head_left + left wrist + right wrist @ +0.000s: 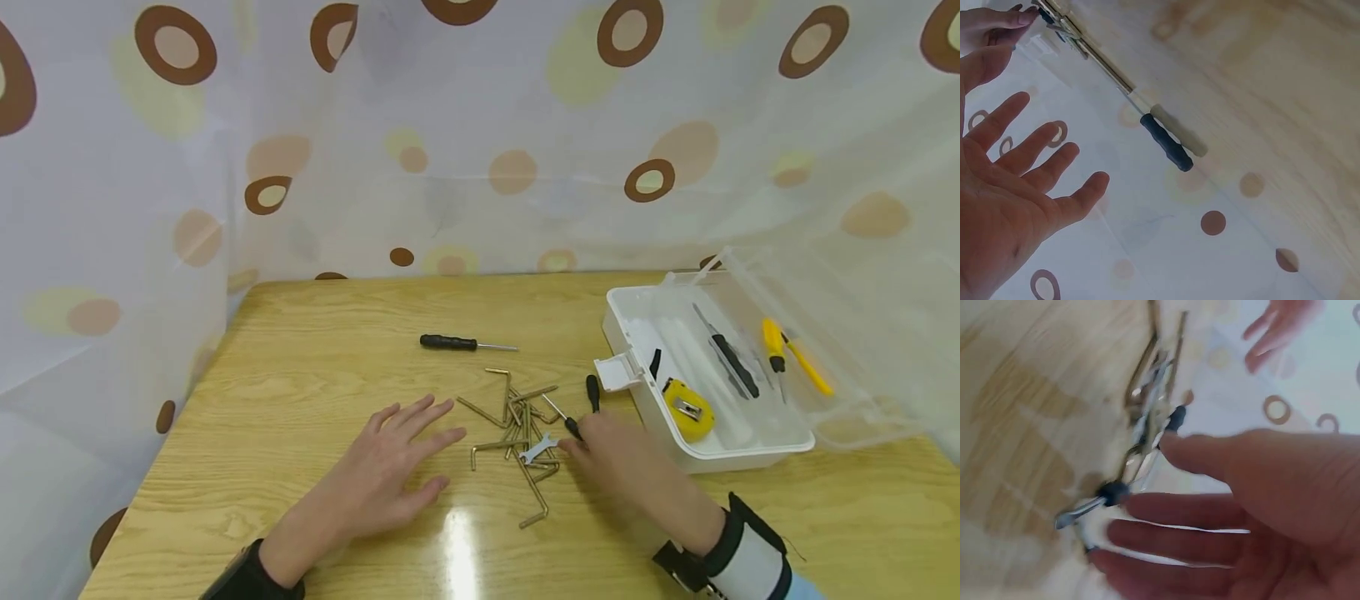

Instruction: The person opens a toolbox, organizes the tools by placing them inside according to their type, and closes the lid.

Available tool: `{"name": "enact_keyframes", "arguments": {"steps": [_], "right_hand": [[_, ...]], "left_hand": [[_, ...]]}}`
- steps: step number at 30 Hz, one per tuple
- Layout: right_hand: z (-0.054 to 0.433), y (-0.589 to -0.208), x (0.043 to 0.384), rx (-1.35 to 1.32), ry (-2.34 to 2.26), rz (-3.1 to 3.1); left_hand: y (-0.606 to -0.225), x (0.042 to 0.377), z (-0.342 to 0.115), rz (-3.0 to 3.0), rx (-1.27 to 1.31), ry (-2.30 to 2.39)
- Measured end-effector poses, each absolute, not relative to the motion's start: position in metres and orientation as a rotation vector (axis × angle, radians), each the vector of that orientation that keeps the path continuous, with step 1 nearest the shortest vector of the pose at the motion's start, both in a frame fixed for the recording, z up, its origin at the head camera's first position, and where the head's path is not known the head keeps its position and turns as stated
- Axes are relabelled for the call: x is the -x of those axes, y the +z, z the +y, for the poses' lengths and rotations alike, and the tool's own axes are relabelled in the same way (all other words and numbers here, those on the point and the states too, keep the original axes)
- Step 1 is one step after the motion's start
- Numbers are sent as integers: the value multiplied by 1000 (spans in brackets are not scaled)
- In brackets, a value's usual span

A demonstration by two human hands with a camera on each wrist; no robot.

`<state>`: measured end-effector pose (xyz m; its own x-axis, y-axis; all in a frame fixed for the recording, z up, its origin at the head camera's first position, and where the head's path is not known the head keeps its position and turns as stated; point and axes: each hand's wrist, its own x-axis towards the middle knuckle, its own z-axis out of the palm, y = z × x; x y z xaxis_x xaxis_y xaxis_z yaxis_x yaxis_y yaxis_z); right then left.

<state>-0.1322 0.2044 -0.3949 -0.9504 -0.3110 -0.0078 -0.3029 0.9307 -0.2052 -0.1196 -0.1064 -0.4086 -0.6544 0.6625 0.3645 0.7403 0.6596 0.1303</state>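
Note:
My left hand is open beside a loose heap of brass-coloured L-shaped hex keys, fingers spread and holding nothing. In the left wrist view its palm faces the camera. My right hand reaches in at the heap's right side. Its thumb tip lies at a small silver open-end wrench, and a short black-handled screwdriver is close by its fingers. Another black handle sticks out just beyond that hand. In the blurred right wrist view, thumb and fingers stand apart.
A black-handled screwdriver lies behind the heap. To the right stands a white toolbox with its clear lid raised, holding a yellow tape measure, a black-handled tool and yellow-handled tools. A patterned curtain hangs behind the table.

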Motion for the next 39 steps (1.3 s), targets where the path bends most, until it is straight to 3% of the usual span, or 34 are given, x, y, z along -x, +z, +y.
{"name": "enact_keyframes", "arguments": {"steps": [11, 19, 39], "right_hand": [[205, -407, 148, 604, -361, 3110], [211, -382, 147, 775, -411, 3391], [278, -345, 154, 502, -528, 3578]], "left_hand": [[-404, 119, -106, -2648, 1106, -407], [-403, 120, -108, -2649, 1087, -383], [-398, 123, -101, -2578, 1179, -426]]}}
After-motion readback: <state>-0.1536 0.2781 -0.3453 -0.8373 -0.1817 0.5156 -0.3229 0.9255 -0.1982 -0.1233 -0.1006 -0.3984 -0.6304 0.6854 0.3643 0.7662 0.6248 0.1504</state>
